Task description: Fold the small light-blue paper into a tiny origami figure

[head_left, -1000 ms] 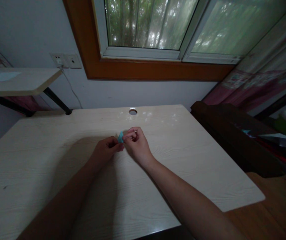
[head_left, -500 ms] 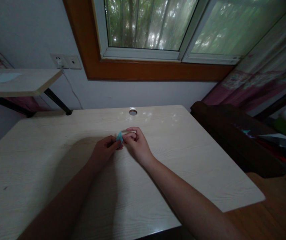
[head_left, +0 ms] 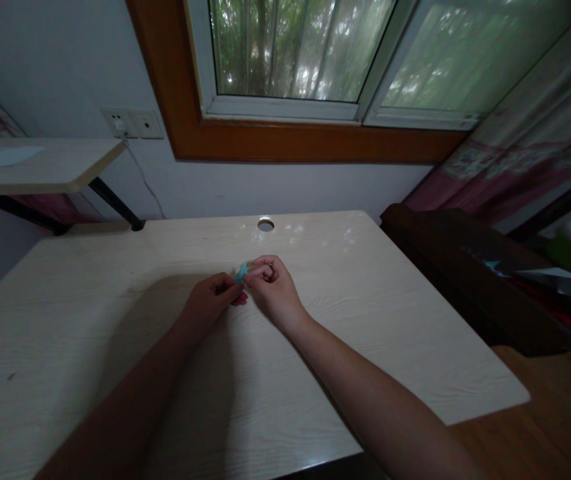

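Observation:
Between my two hands, over the middle of the desk, is a small light-blue folded piece (head_left: 241, 272) that looks like paper. My left hand (head_left: 214, 293) pinches its lower left side between thumb and fingers. From the right, my right hand (head_left: 272, 283) grips its edge with thumb and forefinger, the other fingers curled loosely above. Fingertips cover much of the piece, so its full shape is hidden. Both hands are just above the pale wood-grain desk (head_left: 275, 393), and a shadow falls to the left.
A round cable hole (head_left: 266, 225) lies near the desk's back edge. On the left, a raised shelf (head_left: 80, 170) stands on black legs. Behind are a wall socket (head_left: 132, 124) with a white cord and a window. Dark wooden furniture (head_left: 465, 273) stands beyond the right edge.
The light-blue piece has tilted to the right and shows a narrower side. My right thumb and forefinger have shifted slightly against it; both arms are nearly still.

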A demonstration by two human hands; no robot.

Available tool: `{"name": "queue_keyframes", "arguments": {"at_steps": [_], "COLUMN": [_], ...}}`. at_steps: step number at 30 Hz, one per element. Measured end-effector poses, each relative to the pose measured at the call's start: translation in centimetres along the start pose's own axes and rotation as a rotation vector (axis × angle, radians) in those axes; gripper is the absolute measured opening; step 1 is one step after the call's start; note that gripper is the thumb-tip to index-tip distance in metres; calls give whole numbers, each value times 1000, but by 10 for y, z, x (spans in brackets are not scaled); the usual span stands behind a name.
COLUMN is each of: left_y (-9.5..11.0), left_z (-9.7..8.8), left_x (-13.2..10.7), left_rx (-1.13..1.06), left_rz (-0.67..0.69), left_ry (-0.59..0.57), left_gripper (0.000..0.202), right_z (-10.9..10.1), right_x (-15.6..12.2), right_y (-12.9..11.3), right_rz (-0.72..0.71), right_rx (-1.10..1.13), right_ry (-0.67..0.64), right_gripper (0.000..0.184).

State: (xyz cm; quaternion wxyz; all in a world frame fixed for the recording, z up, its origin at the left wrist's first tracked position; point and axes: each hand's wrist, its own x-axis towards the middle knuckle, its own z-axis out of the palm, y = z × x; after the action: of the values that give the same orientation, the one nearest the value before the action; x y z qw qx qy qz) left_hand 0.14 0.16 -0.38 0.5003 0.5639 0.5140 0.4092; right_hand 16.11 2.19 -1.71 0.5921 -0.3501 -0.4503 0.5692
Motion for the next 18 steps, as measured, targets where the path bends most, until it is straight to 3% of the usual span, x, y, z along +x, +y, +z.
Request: {"name": "queue_keyframes", "arguments": {"at_steps": [9,18], "left_y": [2,8], "left_z": [-1,-3], "left_x": [-1,-3], "left_rx": [-42,-88], "left_rz": [10,22], "left_ry": [-13,-107], "left_gripper": [24,31], "right_z": [-1,-2], "right_x": [0,2], "right_y": [4,-6], "right_rz": [17,58], "right_rx": [73,155], "right_ry": [18,30], "right_gripper": [37,36]}}
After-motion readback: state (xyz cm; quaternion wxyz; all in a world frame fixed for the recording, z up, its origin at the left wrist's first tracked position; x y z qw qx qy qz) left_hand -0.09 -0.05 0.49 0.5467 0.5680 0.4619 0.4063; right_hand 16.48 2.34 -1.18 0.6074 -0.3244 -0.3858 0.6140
